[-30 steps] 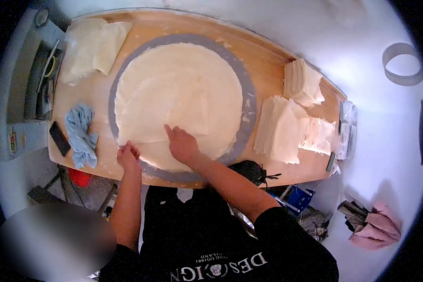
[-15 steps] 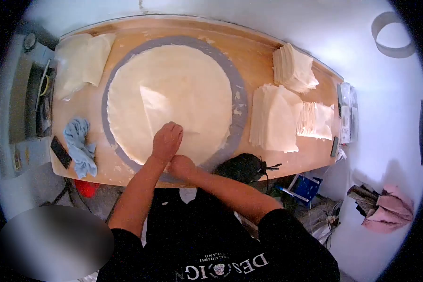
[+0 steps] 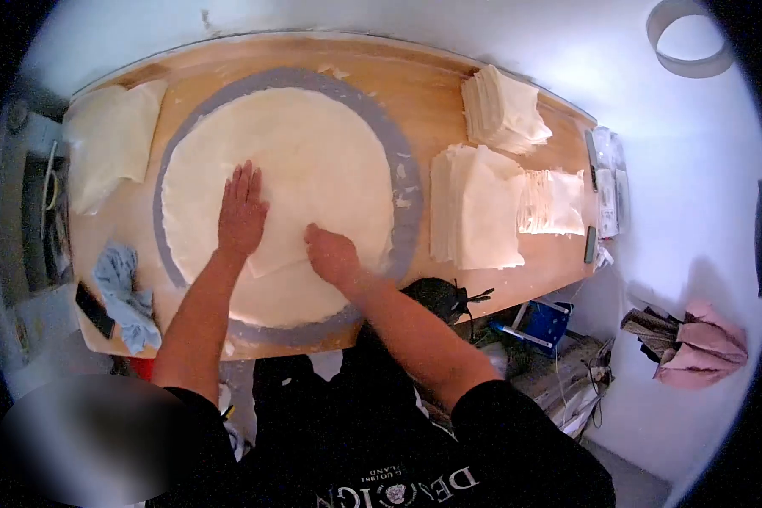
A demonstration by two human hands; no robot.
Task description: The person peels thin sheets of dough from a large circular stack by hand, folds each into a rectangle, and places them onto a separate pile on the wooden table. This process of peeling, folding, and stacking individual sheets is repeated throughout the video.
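At the centre of the desk (image 3: 423,89), a grey disc (image 3: 400,229) carries a wide round sheet of pale dough (image 3: 313,144). A smaller squarish piece (image 3: 286,241) lies on it towards 6 o'clock.

The hands are apart, and both are down on this piece. The left hand (image 3: 244,212) lies flat at its 9 o'clock edge, palm down and fingers spread. The right hand (image 3: 332,252) presses at its 4 o'clock corner with the fingers bent under.

Much of the work looks done. At 3 o'clock from the disc stand three stacks of squared sheets: a tall near stack (image 3: 476,207), a far stack (image 3: 504,110) and a thinner stack (image 3: 554,201). At 10 o'clock lie some larger folded sheets (image 3: 110,144). The round itself looks mostly whole, so I judge that most of it remains to be portioned or folded, with this one piece in hand.

Several things are hard to make out:
- **The squarish piece:** I cannot tell whether it is a folded flap of the round or a separate sheet.
- **The right hand:** its curled fingers hide whether they pinch an edge or grip a small tool.
- **The round:** it may be one layer or many, which cannot be read.
- **The near rim of the disc:** the forearms cover it.
- **The lower left corner:** it is blurred out.

A blue cloth (image 3: 123,296) and a dark phone (image 3: 93,309) sit at 8 o'clock.
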